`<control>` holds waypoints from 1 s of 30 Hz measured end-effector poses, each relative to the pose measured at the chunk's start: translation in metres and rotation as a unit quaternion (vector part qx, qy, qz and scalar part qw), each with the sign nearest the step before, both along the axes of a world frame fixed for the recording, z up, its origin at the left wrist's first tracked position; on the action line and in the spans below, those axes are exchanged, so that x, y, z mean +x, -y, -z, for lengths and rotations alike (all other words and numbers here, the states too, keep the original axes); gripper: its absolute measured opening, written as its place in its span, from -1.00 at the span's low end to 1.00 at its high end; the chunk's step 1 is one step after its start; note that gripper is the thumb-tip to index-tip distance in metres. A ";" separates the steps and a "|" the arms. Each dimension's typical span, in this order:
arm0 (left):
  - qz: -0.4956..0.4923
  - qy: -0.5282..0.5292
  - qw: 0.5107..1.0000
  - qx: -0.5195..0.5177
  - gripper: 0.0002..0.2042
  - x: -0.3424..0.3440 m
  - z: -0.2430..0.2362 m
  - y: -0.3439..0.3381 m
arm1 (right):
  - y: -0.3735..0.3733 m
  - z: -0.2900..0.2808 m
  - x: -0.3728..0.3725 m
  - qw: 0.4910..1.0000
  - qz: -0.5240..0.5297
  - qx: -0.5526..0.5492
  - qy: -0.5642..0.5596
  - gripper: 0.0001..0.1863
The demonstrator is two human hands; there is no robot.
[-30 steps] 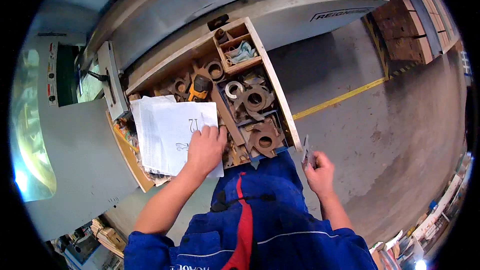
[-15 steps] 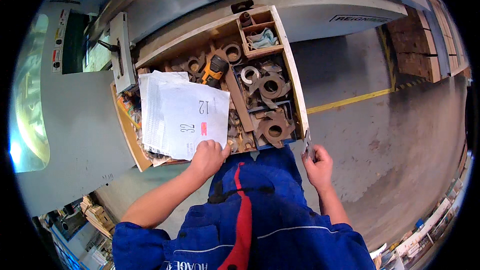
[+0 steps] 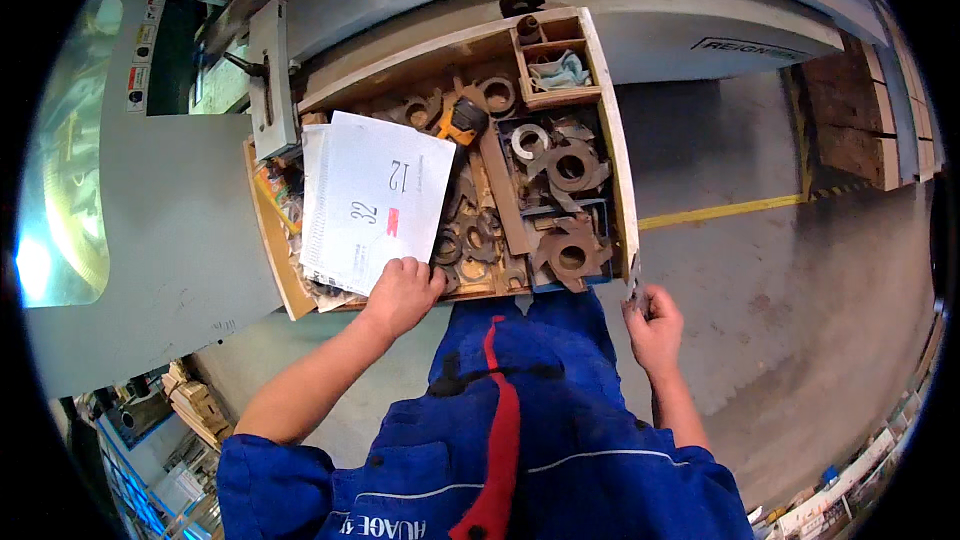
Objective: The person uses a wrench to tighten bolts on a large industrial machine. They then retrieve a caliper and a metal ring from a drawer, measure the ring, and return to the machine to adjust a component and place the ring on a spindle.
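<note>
My left hand is closed on the lower edge of the top white paper sheet, which lies tilted over other papers in the left part of a wooden drawer. Dark ring-shaped parts lie just beyond its fingertips. Outside the drawer's front right corner, my right hand pinches a small flat grey metal piece, mostly hidden by the fingers. Toothed cutter heads fill the drawer's right side, and a yellow-and-black tool sits at its middle.
A small divided wooden box in the back right corner holds a crumpled pale blue cloth or mask. The grey machine stands on the left, with a beam behind the drawer. Stacked timber and a yellow floor line are at the right.
The top paper sheet has shifted left and turned with my left hand, uncovering more metal parts in the drawer's middle. My right hand still holds the metal piece. The view has shifted slightly.
</note>
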State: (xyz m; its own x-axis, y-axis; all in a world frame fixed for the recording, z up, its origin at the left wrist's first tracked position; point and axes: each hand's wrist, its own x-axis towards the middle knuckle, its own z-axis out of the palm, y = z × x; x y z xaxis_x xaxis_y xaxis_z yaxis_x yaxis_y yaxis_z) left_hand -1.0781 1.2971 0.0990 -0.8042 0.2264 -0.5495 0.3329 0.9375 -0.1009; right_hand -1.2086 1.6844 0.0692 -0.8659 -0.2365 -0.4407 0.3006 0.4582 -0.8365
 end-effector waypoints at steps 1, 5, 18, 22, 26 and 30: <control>0.004 -0.011 1.000 0.021 -0.69 0.002 -0.001 0.007 | 0.002 -0.001 0.000 1.000 0.002 0.002 0.000 -0.83; -0.004 -0.013 0.995 0.094 -0.72 0.006 0.000 0.032 | 0.007 -0.005 -0.005 1.000 -0.010 0.000 0.018 -0.84; -0.077 -0.005 0.997 0.007 -0.64 0.013 -0.007 0.066 | 0.019 -0.013 0.008 0.997 -0.077 0.030 -0.009 -0.82; -0.118 -0.027 0.992 -0.025 -0.67 0.021 -0.022 0.092 | 0.038 -0.026 0.019 0.991 -0.129 0.020 0.024 -0.76; -0.185 -0.072 0.980 -0.011 -0.66 0.033 -0.015 0.118 | 0.059 -0.023 0.038 0.972 -0.228 0.060 -0.022 -0.70; -0.254 0.000 0.966 0.041 -0.47 0.035 -0.003 0.108 | 0.101 -0.010 0.062 0.949 -0.290 0.071 -0.104 -0.69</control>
State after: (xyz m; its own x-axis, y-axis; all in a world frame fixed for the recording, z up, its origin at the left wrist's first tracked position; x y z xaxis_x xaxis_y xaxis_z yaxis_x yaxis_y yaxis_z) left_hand -1.0431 1.1887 0.1016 -0.8237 -0.1538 -0.5457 -0.1715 0.9850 -0.0187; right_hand -1.1463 1.5830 0.0797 -0.6806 -0.6503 -0.3375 -0.2014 0.6090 -0.7672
